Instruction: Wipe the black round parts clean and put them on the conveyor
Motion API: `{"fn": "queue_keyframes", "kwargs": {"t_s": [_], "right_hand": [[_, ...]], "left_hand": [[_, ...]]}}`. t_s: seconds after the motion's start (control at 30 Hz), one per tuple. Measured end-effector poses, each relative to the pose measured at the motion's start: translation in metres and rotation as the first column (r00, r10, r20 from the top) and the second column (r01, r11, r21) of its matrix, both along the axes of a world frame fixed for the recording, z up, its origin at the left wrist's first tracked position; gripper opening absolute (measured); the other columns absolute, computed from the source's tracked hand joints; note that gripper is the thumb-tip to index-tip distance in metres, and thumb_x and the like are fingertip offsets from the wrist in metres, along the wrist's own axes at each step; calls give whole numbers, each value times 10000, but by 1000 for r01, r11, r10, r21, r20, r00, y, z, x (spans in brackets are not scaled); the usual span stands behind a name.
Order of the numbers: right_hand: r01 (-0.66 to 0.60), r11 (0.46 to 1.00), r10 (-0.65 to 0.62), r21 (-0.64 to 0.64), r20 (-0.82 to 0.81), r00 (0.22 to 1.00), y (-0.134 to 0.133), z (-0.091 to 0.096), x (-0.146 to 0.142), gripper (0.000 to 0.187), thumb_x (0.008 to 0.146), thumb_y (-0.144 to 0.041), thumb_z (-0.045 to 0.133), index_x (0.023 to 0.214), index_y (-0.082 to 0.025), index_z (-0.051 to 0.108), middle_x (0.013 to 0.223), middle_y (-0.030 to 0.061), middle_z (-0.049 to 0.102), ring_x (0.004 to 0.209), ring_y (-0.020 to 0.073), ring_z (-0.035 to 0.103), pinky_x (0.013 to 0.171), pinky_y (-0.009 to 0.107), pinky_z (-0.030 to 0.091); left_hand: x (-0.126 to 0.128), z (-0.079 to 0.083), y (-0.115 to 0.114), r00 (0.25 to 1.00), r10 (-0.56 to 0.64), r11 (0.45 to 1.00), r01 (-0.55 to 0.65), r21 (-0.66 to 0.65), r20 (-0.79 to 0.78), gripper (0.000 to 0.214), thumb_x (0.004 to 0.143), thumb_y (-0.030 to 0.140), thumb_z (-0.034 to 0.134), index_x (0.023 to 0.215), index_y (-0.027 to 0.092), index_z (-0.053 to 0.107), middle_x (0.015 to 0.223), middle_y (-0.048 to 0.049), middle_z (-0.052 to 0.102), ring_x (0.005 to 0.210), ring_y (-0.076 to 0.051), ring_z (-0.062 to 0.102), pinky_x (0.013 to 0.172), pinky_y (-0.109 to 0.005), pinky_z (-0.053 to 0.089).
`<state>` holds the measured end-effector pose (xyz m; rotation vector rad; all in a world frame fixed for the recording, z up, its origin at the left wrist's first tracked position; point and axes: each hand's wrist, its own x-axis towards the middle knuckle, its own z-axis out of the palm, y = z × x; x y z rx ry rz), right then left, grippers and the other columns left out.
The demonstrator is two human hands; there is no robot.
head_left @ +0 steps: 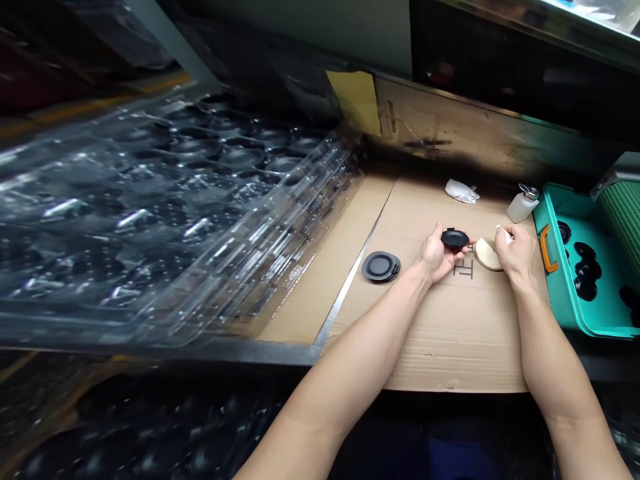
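- Clear plastic blister trays (165, 200) lie stacked at the far left, filling that side of the bench and overhanging its near edge. A knock from an elbow could probably slide the slippery stack off.
- Brown cardboard sheet (450, 347) covers the bench under both hands. Its near edge sticks out past the bench, so weight placed there might tip it.
- Small stack of black discs (381, 266) rests on the cardboard, just left of the left hand and apart from it. The forearm passes near it and could nudge the stack askew.
- Left hand (436, 257) is palm up, with the fingers curled and the thumb and fingertips pinching the rim of a black cap (455, 238), held just above the cardboard. The hold is only at the rim, so the cap could slip and fall.
- Pale round pad (487, 254) lies between the hands, partly under the right one.
- Right hand (515, 257) has its fingers pressed together, pinching a white wipe (504, 232) just beside the cap.
- Crumpled white tissue (461, 191) lies further back.
- Pump bottle (523, 203) stands upright close behind the right hand. A backward move of that hand might knock it over.
- Teal bin (565, 313) at the far right holds more black caps (585, 270).
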<state>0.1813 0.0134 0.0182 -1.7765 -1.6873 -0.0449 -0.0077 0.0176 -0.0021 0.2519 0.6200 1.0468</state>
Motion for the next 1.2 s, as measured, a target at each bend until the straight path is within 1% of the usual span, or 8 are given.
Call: {"fn": "queue_keyframes", "kwargs": {"t_s": [0.17, 0.4, 0.63, 0.73, 0.87, 1.0, 1.1, 1.2], "right_hand": [[-17, 1000, 17, -2, -13, 1000, 1, -1, 1, 291, 962, -391, 498, 871, -205, 703, 905, 89, 742, 866, 241, 651, 799, 340, 436], [21, 1000, -21, -16, -16, 1000, 4, 2, 14, 302, 943, -361, 491, 910, -192, 739, 935, 109, 755, 909, 261, 663, 850, 361, 457], [191, 960, -172, -205, 105, 979, -1, 4, 16, 263, 901, -361, 581, 949, -195, 779, 977, 154, 750, 845, 291, 657, 753, 372, 435], [190, 961, -170, -201, 113, 979, -1, 3, 18, 252, 904, -350, 584, 954, -194, 775, 985, 154, 742, 856, 285, 656, 764, 369, 435], [33, 998, -33, -51, 6, 999, 0, 4, 12, 289, 959, -373, 524, 939, -187, 744, 932, 115, 729, 876, 253, 650, 805, 350, 464], [-183, 982, 186, 42, -77, 979, -11, 2, -20, 294, 1001, -377, 486, 991, -196, 717, 973, 87, 722, 880, 211, 645, 816, 313, 490], [-319, 948, 320, 13, -70, 945, -21, -2, -47, 244, 990, -324, 499, 984, -212, 715, 993, 77, 713, 931, 205, 647, 851, 295, 490], [-287, 958, 286, -7, -67, 956, -25, -6, -61, 232, 984, -287, 484, 960, -213, 703, 993, 84, 703, 962, 213, 639, 880, 302, 484]], "left_hand": [[-3, 1, -1, 1000, -12, 1000, 12, 14, -5, 639, 1047, 637, 303, 1066, 114, 670, 921, -205, 746, 577, -170, 590, 486, -264, 411], [-5, 3, -5, 999, -29, 988, 34, 151, -38, 553, 1043, 600, 371, 1206, 170, 677, 919, -150, 758, 591, -180, 618, 504, -265, 401], [-5, 6, -7, 1000, -20, 991, 22, 136, -17, 513, 1065, 526, 324, 1149, 164, 678, 907, -159, 755, 606, -186, 621, 516, -265, 402], [-6, 7, -8, 999, -36, 989, 39, 143, -26, 504, 1051, 540, 370, 1193, 171, 681, 943, -159, 760, 621, -190, 627, 515, -267, 404], [-7, 5, -7, 998, -49, 985, 55, 161, -37, 505, 1048, 532, 391, 1249, 171, 681, 992, -162, 768, 636, -194, 637, 520, -273, 414], [2, 2, -8, 999, -46, 982, 49, 182, -19, 507, 1071, 502, 380, 1162, 132, 715, 1031, -167, 771, 786, -229, 703, 583, -290, 479], [14, -2, -12, 1000, -22, 979, 23, 203, -11, 451, 1078, 454, 432, 1081, 116, 731, 1038, -140, 772, 982, -247, 724, 774, -317, 565], [22, -4, -15, 999, 26, 977, -22, 214, -20, 385, 1062, 419, 509, 1029, 111, 738, 1029, -123, 774, 1078, -240, 715, 967, -332, 552]]}}
